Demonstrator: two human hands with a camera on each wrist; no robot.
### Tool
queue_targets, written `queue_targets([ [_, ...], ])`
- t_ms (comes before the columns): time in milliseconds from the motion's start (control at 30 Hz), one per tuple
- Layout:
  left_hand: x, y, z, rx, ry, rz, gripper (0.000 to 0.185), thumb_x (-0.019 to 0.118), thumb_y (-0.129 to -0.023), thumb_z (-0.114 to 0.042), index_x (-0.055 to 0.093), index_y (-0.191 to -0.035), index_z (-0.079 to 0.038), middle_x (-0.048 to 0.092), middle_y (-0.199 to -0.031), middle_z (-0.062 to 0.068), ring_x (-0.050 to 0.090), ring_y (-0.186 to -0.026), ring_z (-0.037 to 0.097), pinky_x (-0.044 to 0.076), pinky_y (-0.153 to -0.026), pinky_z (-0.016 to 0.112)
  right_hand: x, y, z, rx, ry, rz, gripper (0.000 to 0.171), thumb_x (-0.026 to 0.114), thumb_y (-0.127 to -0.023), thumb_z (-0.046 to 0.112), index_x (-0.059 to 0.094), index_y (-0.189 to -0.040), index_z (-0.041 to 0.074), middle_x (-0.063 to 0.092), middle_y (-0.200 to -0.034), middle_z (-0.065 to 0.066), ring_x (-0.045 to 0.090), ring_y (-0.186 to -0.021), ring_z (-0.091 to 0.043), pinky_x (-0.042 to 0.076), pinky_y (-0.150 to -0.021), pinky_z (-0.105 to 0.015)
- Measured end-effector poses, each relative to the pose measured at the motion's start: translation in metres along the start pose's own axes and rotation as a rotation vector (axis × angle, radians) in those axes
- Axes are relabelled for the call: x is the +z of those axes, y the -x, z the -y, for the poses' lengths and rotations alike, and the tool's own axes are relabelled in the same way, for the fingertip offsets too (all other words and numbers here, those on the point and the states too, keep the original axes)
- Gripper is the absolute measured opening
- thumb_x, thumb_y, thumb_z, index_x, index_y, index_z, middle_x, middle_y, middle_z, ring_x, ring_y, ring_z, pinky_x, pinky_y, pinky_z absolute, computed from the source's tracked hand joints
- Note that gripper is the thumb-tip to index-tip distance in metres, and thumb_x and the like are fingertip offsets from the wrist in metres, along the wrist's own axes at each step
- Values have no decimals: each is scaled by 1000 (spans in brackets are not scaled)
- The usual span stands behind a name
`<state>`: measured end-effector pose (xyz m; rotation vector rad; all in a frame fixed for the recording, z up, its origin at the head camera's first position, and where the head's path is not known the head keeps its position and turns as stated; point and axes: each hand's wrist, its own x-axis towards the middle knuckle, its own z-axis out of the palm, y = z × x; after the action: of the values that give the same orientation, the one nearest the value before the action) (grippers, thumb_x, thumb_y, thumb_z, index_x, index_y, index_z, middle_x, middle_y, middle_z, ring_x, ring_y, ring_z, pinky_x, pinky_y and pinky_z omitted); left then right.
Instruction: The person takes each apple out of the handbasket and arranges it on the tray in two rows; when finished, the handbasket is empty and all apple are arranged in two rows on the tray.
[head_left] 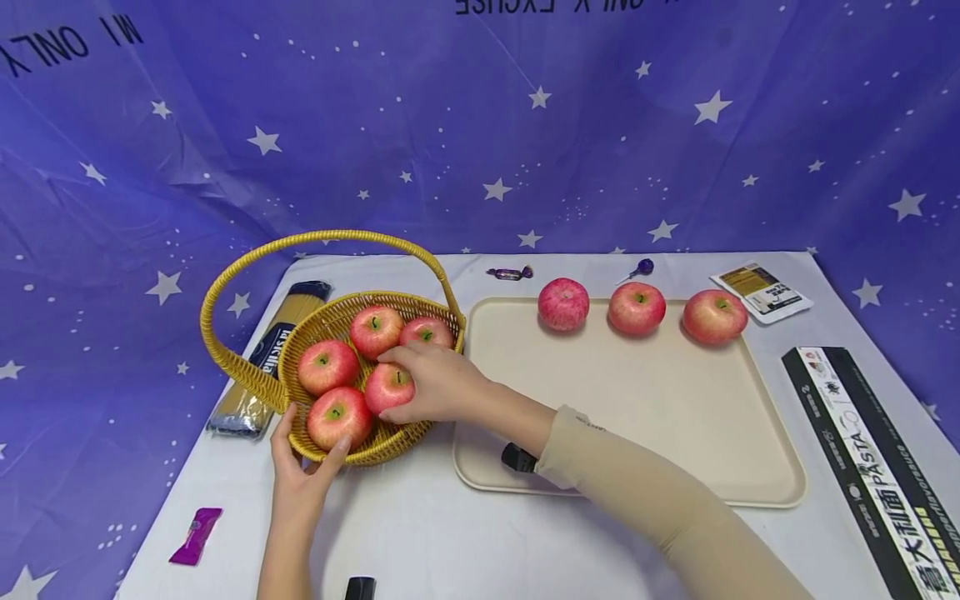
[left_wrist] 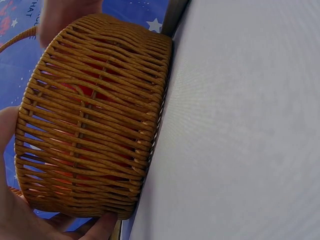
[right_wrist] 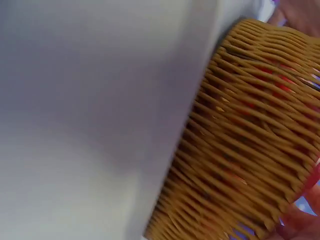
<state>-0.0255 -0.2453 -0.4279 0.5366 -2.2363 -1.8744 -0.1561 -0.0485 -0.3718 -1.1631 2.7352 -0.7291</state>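
Note:
A yellow wicker basket (head_left: 401,442) with a tall hooped handle stands on the left of the table, holding several red apples (head_left: 328,367). My left hand (head_left: 300,479) grips its near left side, thumb at the rim; in the left wrist view, fingers curl round the woven wall. Inside the basket, my right hand (head_left: 442,383) holds an apple (head_left: 387,389) between thumb and fingers. Whether that apple touches the basket's bottom, I cannot tell. The right wrist view shows the basket's weave (right_wrist: 240,140) up close. Three more apples (head_left: 636,308) sit along the far edge of a beige tray (head_left: 615,433).
Behind the basket lies a spaghetti pack (head_left: 242,410). A purple wrapped sweet (head_left: 197,536) is at the near left. Beyond the tray are another wrapped sweet (head_left: 510,273), a lollipop (head_left: 644,267) and a flat pouch (head_left: 761,292). A long pasta box (head_left: 873,467) lies at the right.

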Motion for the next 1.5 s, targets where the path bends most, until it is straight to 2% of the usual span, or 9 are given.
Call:
queue_targets([
  [167, 1, 1, 0, 2, -6, -5, 86, 67, -91, -11, 11, -154, -24, 10, -158, 1, 21, -139, 26, 35, -92, 6, -30, 16, -11, -17, -129, -151, 68, 75, -75, 50, 56, -133, 22, 55, -127, 3, 49, -117, -14, 47, -91, -34],
  [300, 0, 1, 0, -2, -26, 2, 87, 67, -91, -13, 9, -155, -25, 8, -159, 1, 18, -141, 27, 33, -96, 7, -58, 29, -30, 43, -190, -233, 70, 78, -74, 48, 55, -134, 21, 56, -126, 3, 52, -112, -13, 49, -89, -34],
  [433, -2, -1, 0, -26, -41, 11, 88, 67, -91, -15, 7, -155, -27, 5, -159, -1, 15, -143, 25, 28, -111, 26, -78, 39, -55, 144, -226, -265, 72, 79, -73, 48, 55, -135, 21, 54, -131, 2, 50, -118, -15, 48, -93, -38],
  [567, -3, -1, -1, -49, -37, 13, 89, 67, -91, -17, 6, -155, -29, 3, -160, -3, 13, -144, 23, 23, -114, 43, -86, 39, -77, 201, -244, -276, 69, 80, -74, 41, 56, -134, 17, 53, -132, -1, 49, -120, -18, 46, -95, -43],
  [633, -4, -2, -2, -54, -29, 12, 90, 68, -91, -17, 6, -155, -29, 3, -160, -3, 12, -144, 22, 24, -113, 40, -84, 35, -88, 226, -231, -273, 68, 79, -75, 40, 56, -134, 16, 54, -132, -3, 48, -123, -21, 44, -97, -45],
  [700, -4, -1, -2, -52, -26, 10, 89, 68, -91, -16, 6, -155, -29, 3, -159, -4, 13, -143, 21, 27, -112, 29, -77, 29, -99, 256, -207, -254, 69, 77, -75, 42, 55, -134, 16, 54, -133, -5, 46, -126, -25, 43, -99, -47],
  [867, -2, 0, -2, -28, -16, 15, 88, 67, -91, -14, 8, -155, -26, 6, -159, -2, 16, -142, 23, 33, -99, 10, -49, 13, -127, 317, -143, -174, 75, 76, -75, 47, 52, -137, 10, 51, -136, -12, 45, -128, -28, 39, -103, -45],
  [1133, -3, 0, -3, -36, -29, 18, 89, 68, -91, -16, 7, -155, -28, 6, -159, -2, 16, -143, 23, 33, -101, 12, -27, 1, -134, 364, -152, -183, 78, 76, -78, 47, 48, -139, 8, 49, -137, -13, 47, -125, -29, 38, -104, -43],
  [1500, -2, 0, -3, -31, -33, 20, 88, 67, -91, -16, 7, -155, -27, 6, -159, -1, 16, -143, 24, 34, -98, 9, -34, 9, -125, 380, -191, -212, 82, 77, -79, 45, 42, -144, 10, 42, -145, -13, 39, -133, -31, 33, -109, -46],
])
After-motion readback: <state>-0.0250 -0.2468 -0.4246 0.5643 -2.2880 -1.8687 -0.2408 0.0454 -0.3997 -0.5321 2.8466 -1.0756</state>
